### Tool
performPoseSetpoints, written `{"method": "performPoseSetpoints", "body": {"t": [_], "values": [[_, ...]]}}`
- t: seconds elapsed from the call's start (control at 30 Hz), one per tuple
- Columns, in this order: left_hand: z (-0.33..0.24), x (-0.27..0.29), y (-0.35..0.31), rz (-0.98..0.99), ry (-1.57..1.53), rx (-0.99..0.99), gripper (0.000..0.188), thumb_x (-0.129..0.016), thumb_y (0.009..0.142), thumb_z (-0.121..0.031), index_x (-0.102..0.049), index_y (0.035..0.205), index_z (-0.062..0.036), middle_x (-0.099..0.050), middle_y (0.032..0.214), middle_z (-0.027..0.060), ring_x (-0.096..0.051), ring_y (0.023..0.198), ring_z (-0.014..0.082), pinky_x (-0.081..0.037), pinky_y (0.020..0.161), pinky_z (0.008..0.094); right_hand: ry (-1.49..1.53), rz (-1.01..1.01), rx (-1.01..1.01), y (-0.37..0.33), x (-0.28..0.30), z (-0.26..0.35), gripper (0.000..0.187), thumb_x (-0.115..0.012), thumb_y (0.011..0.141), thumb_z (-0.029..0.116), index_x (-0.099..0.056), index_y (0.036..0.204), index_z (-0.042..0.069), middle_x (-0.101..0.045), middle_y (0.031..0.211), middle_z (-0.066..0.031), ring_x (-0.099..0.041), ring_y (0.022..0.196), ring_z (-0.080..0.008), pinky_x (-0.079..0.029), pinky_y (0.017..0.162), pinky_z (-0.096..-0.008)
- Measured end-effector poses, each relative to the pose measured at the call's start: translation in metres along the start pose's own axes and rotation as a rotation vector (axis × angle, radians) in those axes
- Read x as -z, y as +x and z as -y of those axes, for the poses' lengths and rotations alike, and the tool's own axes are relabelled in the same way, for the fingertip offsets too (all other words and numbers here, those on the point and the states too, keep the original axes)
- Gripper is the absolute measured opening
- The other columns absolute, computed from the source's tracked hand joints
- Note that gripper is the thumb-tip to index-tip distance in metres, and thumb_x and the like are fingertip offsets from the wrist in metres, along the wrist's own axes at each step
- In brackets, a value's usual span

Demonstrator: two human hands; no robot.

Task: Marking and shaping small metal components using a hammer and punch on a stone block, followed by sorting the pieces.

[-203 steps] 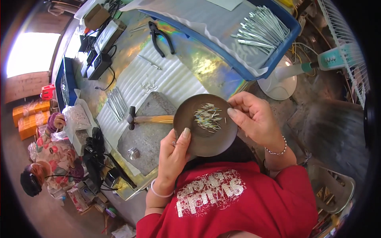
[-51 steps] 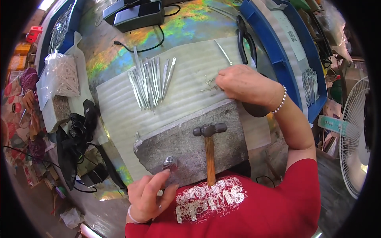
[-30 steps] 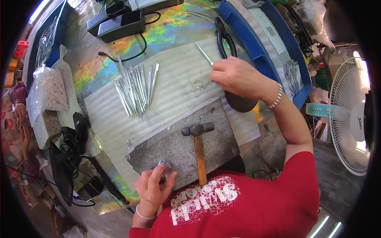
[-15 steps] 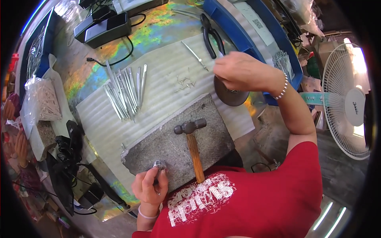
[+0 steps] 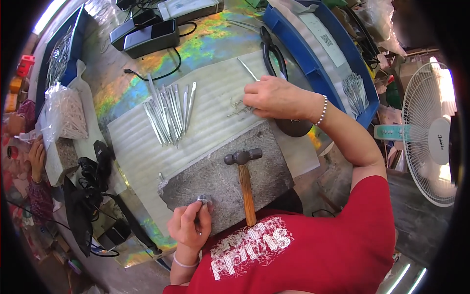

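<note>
My left hand [image 5: 190, 224] pinches a small shiny metal cylinder [image 5: 202, 198] at the near left of a grey stone block [image 5: 215, 181]. On the block lies a hammer [image 5: 246, 183] with a wooden handle, touched by neither hand. My right hand [image 5: 280, 98] has its fingers curled together beside a loose group of small metal pins [image 5: 238, 108] on the white foam sheet [image 5: 132, 132]. Whatever its fingertips hold, if anything, is hidden. A dark round dish [image 5: 296, 128] shows partly beneath the right wrist. Behind that hand, a thin metal rod [image 5: 248, 69] is partly covered.
Many flat silver strips [image 5: 169, 115] lie on the foam. Pliers [image 5: 273, 54] rest near a blue tray [image 5: 293, 41] at the far right. A fan [image 5: 431, 137] stands right; a bag of pale pieces [image 5: 68, 115] sits left. Another person's hand [image 5: 36, 158] shows at far left.
My right hand has moved left from over the dark dish to the small pins. My left hand keeps its pinch on the metal cylinder. The whole view has shifted slightly.
</note>
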State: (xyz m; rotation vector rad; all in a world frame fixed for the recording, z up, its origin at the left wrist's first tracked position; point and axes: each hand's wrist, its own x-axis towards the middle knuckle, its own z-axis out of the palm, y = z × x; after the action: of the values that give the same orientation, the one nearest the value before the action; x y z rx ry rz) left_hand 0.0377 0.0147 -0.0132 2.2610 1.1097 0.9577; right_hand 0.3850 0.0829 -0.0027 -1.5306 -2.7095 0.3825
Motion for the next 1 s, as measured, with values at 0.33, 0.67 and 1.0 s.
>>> {"method": "performPoseSetpoints", "body": {"t": [0.33,0.67,1.0], "values": [[0.003,0.0,0.0,0.007,-0.004,-0.01,0.021,-0.073,0.072,-0.004,-0.062,0.09,-0.0062,-0.055,0.06,0.0043,-0.049,0.045,0.0161,-0.038,0.04,0.0278,-0.073,0.061,0.094,0.02,0.003,0.003,0.005,-0.054,0.076,0.005,-0.053,0.075,0.0,-0.059,0.08,-0.0114,-0.062,0.074,-0.0302,-0.049,0.069,-0.0389],[0.002,0.0,0.002,-0.003,-0.016,-0.026,0.02,-0.072,0.072,-0.002,-0.062,0.089,-0.0057,-0.055,0.061,0.0052,-0.051,0.046,0.0173,-0.04,0.041,0.0279,-0.071,0.182,0.113,0.026,0.014,0.002,0.008,-0.053,0.077,0.006,-0.053,0.076,-0.001,-0.058,0.083,-0.0145,-0.063,0.08,-0.032,-0.051,0.07,-0.0393],[0.001,0.0,0.003,-0.019,-0.035,-0.017,0.019,-0.072,0.073,-0.001,-0.062,0.089,-0.0047,-0.056,0.061,0.0055,-0.051,0.045,0.017,-0.04,0.04,0.0277,-0.081,0.116,0.099,0.019,0.003,0.003,0.007,-0.052,0.078,0.005,-0.049,0.079,-0.001,-0.054,0.081,-0.0153,-0.06,0.075,-0.0314,-0.05,0.066,-0.0391]]}}
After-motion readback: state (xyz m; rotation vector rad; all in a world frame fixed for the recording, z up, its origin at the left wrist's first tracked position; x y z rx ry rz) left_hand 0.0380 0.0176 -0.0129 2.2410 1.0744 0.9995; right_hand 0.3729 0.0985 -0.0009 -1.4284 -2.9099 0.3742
